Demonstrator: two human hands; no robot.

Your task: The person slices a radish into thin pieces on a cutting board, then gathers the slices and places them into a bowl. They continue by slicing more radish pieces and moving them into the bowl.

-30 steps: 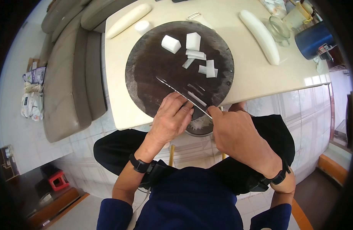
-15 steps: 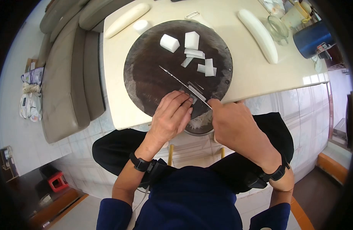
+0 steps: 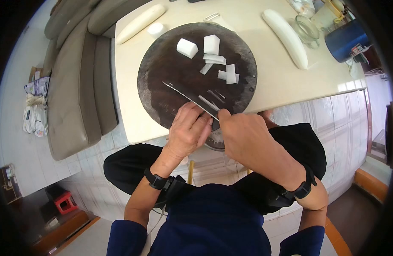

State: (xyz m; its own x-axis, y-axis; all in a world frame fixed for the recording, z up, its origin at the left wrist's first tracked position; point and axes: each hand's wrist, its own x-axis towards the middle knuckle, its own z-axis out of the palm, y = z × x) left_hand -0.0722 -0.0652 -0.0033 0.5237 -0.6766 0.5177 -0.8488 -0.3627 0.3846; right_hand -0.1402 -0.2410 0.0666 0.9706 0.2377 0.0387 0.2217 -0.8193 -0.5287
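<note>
My right hand (image 3: 247, 136) is closed around the handle of a kitchen knife (image 3: 185, 94), its blade slanting up and left over a round dark chopping board (image 3: 156, 81). Beside the blade, the bent fingers of my left hand (image 3: 186, 133) press down at the board's near edge on thin white radish slices, mostly hidden by the knife and fingers. Cut strips (image 3: 208, 103) lie just beyond the blade. Farther back on the board are a radish chunk (image 3: 187, 48), another chunk (image 3: 211, 44) and several flat slices (image 3: 231, 74).
Peeled whole radishes lie on the cream table (image 3: 281, 91), one radish (image 3: 141, 23) at left and another radish (image 3: 286, 39) at right. A white radish end (image 3: 156, 29) and a peeler (image 3: 212, 17) sit by the board. Pale shreds (image 3: 216, 137) show below it. A glass jug (image 3: 306, 32) stands right.
The knife and my right hand have shifted left, toward my left hand. The strips beyond the blade now lie more separated. My left hand stays nearly in place.
</note>
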